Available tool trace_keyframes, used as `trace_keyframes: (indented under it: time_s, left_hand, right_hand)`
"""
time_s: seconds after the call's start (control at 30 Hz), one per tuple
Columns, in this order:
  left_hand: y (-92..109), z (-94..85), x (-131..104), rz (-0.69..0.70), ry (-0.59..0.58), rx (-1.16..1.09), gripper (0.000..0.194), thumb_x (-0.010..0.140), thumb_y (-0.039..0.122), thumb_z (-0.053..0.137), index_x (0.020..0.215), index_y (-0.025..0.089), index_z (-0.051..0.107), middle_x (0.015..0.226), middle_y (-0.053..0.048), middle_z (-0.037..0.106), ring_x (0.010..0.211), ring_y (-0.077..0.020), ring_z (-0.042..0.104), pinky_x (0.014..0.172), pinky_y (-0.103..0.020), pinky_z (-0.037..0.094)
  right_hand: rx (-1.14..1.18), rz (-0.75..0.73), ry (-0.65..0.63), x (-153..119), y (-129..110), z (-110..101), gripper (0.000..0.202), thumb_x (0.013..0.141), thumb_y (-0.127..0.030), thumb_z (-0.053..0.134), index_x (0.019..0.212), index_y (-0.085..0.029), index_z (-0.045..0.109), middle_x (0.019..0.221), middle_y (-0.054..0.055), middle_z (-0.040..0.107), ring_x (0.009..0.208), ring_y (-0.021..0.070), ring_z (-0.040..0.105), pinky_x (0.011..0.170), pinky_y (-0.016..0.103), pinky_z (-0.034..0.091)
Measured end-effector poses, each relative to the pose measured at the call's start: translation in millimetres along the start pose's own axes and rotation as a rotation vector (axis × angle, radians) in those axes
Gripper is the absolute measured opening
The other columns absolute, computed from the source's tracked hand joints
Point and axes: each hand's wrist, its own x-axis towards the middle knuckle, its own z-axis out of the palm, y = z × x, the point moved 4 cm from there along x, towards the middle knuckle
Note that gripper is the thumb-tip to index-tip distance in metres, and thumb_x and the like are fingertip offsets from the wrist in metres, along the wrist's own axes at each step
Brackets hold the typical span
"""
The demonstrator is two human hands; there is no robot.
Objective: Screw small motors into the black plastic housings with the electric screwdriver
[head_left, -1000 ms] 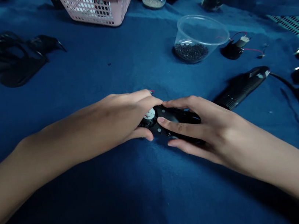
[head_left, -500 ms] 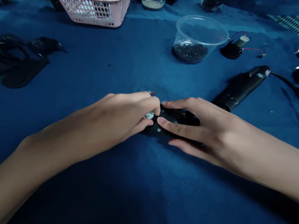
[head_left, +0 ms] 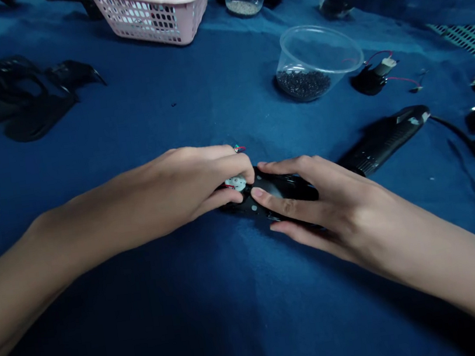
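Observation:
In the head view my left hand [head_left: 201, 174] is closed in a pinch, thumb and forefinger around a small white round part [head_left: 236, 184] with a thin red wire. That part sits at the left end of a black plastic housing [head_left: 271, 185] lying on the cloth. A green bit with red wire [head_left: 239, 149] pokes out beyond my left knuckles. My right hand [head_left: 315, 196] grips the housing, its fingers pressed on the top and along both sides. The underside of the housing and part of its right end are hidden by my hands.
Right of my hand lies a black corded electric screwdriver [head_left: 391, 138]. Beyond it stand a clear tub [head_left: 319, 51] of dark screws and a black part with red wires [head_left: 369, 78]. A pink basket [head_left: 180, 18] is at the back; black shells [head_left: 40, 114] lie left.
My left fingers have shifted slightly, and more of the white round part and its red wire shows. My right hand stays nearly in place on the housing.

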Motion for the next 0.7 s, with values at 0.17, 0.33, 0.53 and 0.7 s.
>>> trace_keyframes:
  time_s: [0.17,0.33,0.53,0.7]
  left_hand:
    - [-1.5,2.7,-8.1,-0.073,0.006,0.062,0.051,0.094,0.053,0.051,0.140,0.034,0.042,0.143,-0.001,0.051,0.126,-0.0289,0.053,0.102,-0.040,0.048]
    - [-1.6,6.3,-10.2,0.011,-0.002,0.090,0.048,0.095,0.053,0.048,0.139,0.033,0.043,0.144,-0.001,0.049,0.130,-0.0270,0.050,0.104,-0.038,0.047]
    - [-8.9,4.5,-2.2,0.014,-0.057,0.077,0.051,0.092,0.057,0.052,0.137,0.032,0.047,0.142,-0.003,0.052,0.128,-0.0291,0.050,0.101,-0.038,0.046]
    - [-11.0,-4.8,5.4,-0.030,-0.081,0.005,0.035,0.094,0.046,0.055,0.126,0.032,0.056,0.123,0.001,0.063,0.111,-0.0217,0.060,0.087,-0.029,0.047]
  right_hand:
    - [-0.005,-0.028,0.058,-2.2,1.2,3.4,0.043,0.096,-0.033,0.053,0.135,-0.017,0.057,0.135,0.015,0.047,0.124,0.0247,0.052,0.110,0.043,0.044]
    - [0.032,-0.031,0.070,-1.6,3.3,5.9,0.042,0.096,-0.033,0.053,0.135,-0.018,0.057,0.135,0.013,0.048,0.121,0.0234,0.054,0.107,0.042,0.047]
    - [0.013,-0.047,0.071,-1.7,2.4,5.4,0.041,0.096,-0.033,0.052,0.134,-0.018,0.058,0.135,0.013,0.047,0.121,0.0237,0.054,0.106,0.041,0.049]
    - [-0.026,-0.057,0.078,-2.1,3.0,5.4,0.040,0.096,-0.033,0.052,0.133,-0.019,0.059,0.134,0.013,0.047,0.121,0.0234,0.055,0.107,0.041,0.048]
